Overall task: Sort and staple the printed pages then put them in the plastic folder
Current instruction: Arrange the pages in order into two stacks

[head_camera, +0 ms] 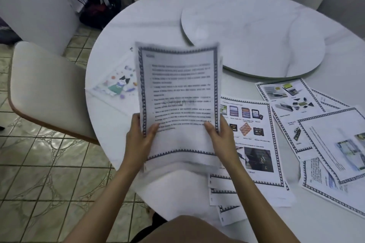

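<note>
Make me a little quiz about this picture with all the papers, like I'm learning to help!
1. True or false: the left hand and the right hand both grip the white printed pages with dark patterned borders.
2. Where does the clear plastic folder with colourful cartoon print lie? A) on the round white marble table, left of the held pages; B) on the chair; C) on the floor.
3. Fill in: the folder's cartoon shows a black-and-white ____.
Key: 1 true; 2 A; 3 cat.
</note>
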A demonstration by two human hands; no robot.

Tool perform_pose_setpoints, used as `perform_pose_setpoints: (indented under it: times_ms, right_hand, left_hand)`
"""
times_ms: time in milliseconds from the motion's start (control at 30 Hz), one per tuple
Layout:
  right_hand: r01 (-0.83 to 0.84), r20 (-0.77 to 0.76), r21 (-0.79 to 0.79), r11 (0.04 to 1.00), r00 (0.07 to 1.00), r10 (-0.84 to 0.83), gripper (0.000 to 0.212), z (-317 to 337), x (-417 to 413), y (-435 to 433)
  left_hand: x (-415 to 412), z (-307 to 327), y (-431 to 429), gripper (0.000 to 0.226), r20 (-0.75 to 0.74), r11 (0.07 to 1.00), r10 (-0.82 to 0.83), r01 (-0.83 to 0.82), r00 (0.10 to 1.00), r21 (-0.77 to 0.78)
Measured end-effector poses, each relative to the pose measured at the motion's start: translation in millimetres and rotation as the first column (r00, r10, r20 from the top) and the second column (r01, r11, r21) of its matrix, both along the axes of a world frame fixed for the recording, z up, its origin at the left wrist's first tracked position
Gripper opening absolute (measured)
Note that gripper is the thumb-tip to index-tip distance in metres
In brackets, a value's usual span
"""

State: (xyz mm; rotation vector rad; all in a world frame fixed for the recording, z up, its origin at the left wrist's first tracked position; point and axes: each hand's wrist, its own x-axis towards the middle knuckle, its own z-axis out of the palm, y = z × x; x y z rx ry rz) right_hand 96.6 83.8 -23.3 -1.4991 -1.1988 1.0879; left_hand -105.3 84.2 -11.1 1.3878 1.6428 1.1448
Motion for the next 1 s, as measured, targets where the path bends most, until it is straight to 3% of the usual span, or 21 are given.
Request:
perform_pose_setpoints:
  times_ms: [133,267,367,533,733,867,1000]
  right_hand:
    - [0.088,-0.198,0.150,0.985,0.979,-0.057,0.021,29,-8,-2]
    - [0.131,-0.227,0.156,0.979,0.969,-0.094,0.015,22,-16,-9]
    - [0.077,-0.165,0.076,0.994,0.984,-0.064,0.015,5,-22,-15]
    - [0.054,-0.115,0.006,0.999,0.992,-0.053,0.013,-5,-24,-16]
    - [0.018,-0.031,-0.056,0.998,0.999,-0.020,0.030,-2,-17,-13]
    - [-0.029,0.048,-0.170,0.985,0.998,0.038,0.036,-13,-7,-14]
    - [-0.048,0.174,-0.299,0.953,0.979,0.103,0.041,-26,12,-18]
  left_hand:
    - [2,20,-3,0.027,0.041,0.977,0.110,-0.115,0.993,0.182]
    - [-3,10,-9,0.047,0.032,0.968,0.166,-0.169,0.986,0.186]
    - [-9,-9,-16,0.054,-0.018,0.990,0.099,-0.097,0.995,0.100]
    - [-10,-18,-19,0.039,-0.020,0.999,0.050,-0.049,0.999,0.019]
    - [-17,-11,-15,0.034,-0.059,0.999,0.007,-0.009,0.998,-0.032]
    - [-23,-30,-19,0.037,-0.123,0.977,-0.105,0.079,0.987,-0.200]
    - [-24,-46,-29,0.036,-0.149,0.958,-0.093,0.047,0.984,-0.283]
